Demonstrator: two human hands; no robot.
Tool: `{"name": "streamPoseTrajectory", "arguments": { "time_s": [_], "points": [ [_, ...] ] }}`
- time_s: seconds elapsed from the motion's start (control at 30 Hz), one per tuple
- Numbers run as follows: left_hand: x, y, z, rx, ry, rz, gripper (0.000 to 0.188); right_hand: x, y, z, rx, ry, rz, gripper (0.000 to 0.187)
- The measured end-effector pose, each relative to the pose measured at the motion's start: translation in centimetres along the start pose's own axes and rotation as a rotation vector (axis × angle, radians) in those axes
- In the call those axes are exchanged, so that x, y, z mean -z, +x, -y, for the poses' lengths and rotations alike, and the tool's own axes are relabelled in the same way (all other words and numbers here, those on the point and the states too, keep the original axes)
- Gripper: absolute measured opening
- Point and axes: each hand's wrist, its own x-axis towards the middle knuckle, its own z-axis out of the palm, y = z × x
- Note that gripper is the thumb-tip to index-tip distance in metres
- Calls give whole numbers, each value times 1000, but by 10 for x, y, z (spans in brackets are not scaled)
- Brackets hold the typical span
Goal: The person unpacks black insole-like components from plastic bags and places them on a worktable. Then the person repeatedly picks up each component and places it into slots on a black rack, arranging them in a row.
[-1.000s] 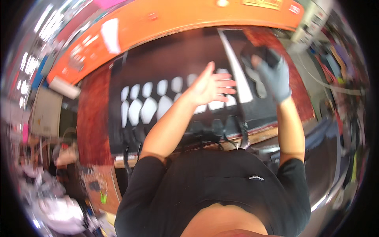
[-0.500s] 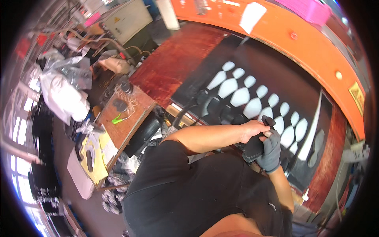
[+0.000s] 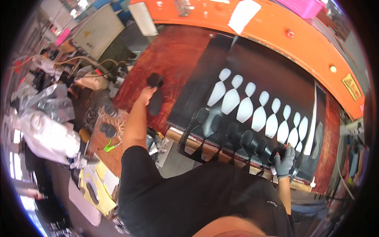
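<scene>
My bare left hand [image 3: 147, 94] reaches over the red board and is closed on dark, sole-shaped pieces [image 3: 155, 103], which lie on or just above the board. How many pieces there are is blurred. My right hand [image 3: 285, 162], in a grey fingerless glove, is at the near right edge of a black sheet [image 3: 233, 136] with sole-shaped openings. Its fingers are curled at the sheet and seem to pinch its edge. Part of the sheet overhangs the front edge. Beyond it, several pale, shiny sole shapes [image 3: 259, 118] lie in a row on the black surface.
An orange machine beam [image 3: 272, 29] runs along the back, with a white paper [image 3: 244, 15] on it. The red board [image 3: 173, 51] spans the left. A small wooden table [image 3: 103, 152] with green-handled snips [image 3: 110, 147] stands further left, beside white plastic bags [image 3: 47, 134].
My left hand has swung left from in front of my body to the red board, carrying the dark sole pieces. My right hand has parted from it and moved to the sheet's near right edge.
</scene>
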Motion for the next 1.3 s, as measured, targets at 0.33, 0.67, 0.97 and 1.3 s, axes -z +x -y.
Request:
{"name": "streamPoseTrajectory", "arguments": {
  "time_s": [0.33, 0.67, 0.97, 1.3],
  "points": [
    [-8, -56, 12, -460, 871, -506, 34, 26, -39, -80, -633, -130, -176, 54],
    [-148, -211, 33, -7, 120, 299, 51, 26, -54, -128, -1085, 1142, 209, 19],
    [-131, -277, -11, 228, -329, 676, 34, 118, -36, -138, -1003, 1475, 169, 15],
    [-105, -357, 119, -46, 315, 198, 20, 116, -167, -98, -1428, 1533, 229, 21]
  ]
}}
